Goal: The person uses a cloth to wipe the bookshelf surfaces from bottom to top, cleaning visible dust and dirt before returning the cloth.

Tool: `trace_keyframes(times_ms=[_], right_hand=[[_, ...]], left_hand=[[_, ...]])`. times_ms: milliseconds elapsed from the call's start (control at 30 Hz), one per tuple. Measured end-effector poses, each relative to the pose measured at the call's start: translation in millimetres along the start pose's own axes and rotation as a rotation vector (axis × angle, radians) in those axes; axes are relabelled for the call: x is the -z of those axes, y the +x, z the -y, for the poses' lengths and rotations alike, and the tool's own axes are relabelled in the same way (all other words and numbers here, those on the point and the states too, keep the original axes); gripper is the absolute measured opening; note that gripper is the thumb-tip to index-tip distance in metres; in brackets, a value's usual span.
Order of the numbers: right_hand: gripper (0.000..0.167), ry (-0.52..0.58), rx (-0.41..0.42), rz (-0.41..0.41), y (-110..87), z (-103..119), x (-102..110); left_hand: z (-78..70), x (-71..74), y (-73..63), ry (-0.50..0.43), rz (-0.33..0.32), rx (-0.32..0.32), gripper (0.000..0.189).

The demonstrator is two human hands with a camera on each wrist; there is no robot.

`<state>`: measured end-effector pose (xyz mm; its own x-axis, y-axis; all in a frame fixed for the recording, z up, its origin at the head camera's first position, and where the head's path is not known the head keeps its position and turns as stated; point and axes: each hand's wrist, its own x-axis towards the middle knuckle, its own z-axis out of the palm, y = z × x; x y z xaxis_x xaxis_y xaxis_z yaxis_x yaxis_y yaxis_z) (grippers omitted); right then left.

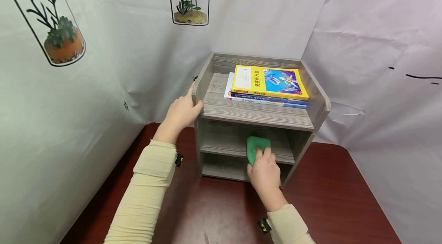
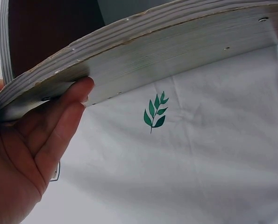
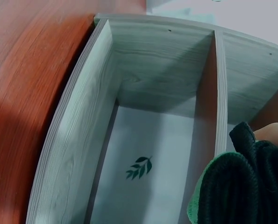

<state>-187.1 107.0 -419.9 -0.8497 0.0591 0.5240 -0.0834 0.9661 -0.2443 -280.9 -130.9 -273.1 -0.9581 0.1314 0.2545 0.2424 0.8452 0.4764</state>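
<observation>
A small grey wood-grain shelf [image 1: 257, 120] stands on the table. My left hand [image 1: 182, 111] holds the upper edge of its left side panel, thumb on the inner side and fingers along the outer face; the left wrist view shows those fingers [image 2: 66, 119] against the panel. In my right hand [image 1: 266, 171] is a folded green cloth [image 1: 253, 147], gripped at the front of the middle shelf board. Up close, the right wrist view shows the cloth's thick folds [image 3: 237, 186] beside a shelf board [image 3: 221, 93], with most of the hand out of frame.
Stacked books, a yellow one [image 1: 255, 83] uppermost, lie on the shelf's top. The dark red table [image 1: 331, 190] extends on both sides. White printed sheeting [image 1: 138, 25] closes in the back and sides. Black devices [image 1: 264, 226] are strapped at both wrists.
</observation>
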Motion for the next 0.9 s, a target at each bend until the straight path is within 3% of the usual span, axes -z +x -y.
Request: trace_keyframes(times_ms=[900], right_hand=[[0.053, 0.001, 0.056, 0.008, 3.5, 31.7, -10.4]], left_hand=[[0.6, -0.2, 0.6, -0.005, 0.008, 0.0, 0.071]])
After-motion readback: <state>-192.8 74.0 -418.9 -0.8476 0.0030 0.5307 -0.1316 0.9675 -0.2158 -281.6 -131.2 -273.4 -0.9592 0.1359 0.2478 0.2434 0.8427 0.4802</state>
